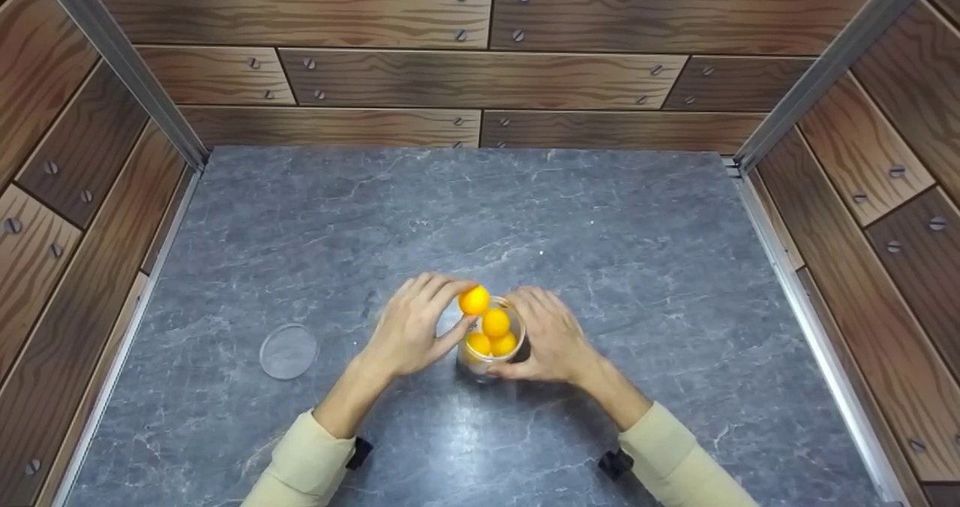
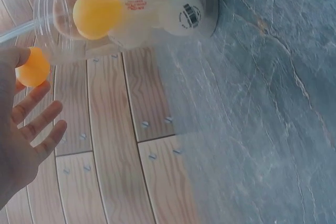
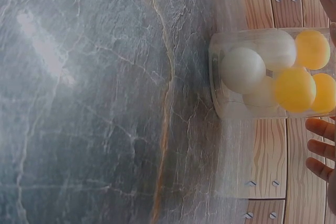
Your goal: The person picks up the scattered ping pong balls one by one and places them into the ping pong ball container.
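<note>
My left hand (image 1: 411, 325) pinches an orange ping-pong ball (image 1: 473, 300) between thumb and fingers, at the rim of a clear plastic jar (image 1: 480, 372). In the left wrist view that ball (image 2: 34, 67) is beside the jar's open mouth, the other fingers spread. My right hand (image 1: 551, 340) grips the jar's right side, thumb at the front. Inside, orange balls (image 1: 496, 322) lie on top of white balls (image 3: 243, 70), some with printed marks. The jar stands upright on the table.
A clear round lid (image 1: 289, 352) lies flat on the grey marbled table (image 1: 375, 214), left of my left hand. Wood-patterned walls (image 1: 480, 79) with metal edge strips enclose the table at the back and both sides.
</note>
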### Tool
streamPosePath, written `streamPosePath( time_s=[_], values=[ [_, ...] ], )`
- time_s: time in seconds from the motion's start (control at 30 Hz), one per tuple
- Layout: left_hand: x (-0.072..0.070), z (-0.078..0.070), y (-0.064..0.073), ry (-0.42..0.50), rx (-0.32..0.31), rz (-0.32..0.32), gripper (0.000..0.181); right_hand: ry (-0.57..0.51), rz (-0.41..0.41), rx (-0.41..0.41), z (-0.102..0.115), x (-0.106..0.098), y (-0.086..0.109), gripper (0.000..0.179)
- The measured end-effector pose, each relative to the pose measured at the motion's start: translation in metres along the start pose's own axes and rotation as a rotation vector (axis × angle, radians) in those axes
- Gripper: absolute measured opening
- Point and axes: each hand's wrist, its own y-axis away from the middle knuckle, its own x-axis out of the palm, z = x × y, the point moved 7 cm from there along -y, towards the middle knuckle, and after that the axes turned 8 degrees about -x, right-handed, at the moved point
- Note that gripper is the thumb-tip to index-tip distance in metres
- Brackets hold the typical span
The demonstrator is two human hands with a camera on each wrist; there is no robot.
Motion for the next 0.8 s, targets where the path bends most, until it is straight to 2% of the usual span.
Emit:
streamPosePath(
  time_s=[0.23, 0.8],
  values=[
    [0.005, -0.006, 0.000, 0.008, 0.000, 0.013, 0.039, -0.003, 0.019, 0.022, -0.001, 0.001, 0.001, 0.098],
    [0.019, -0.013, 0.004, 0.045, 0.010, 0.051, 0.038, 0.005, 0.018, 0.017, -0.002, 0.001, 0.002, 0.096]
  ],
)
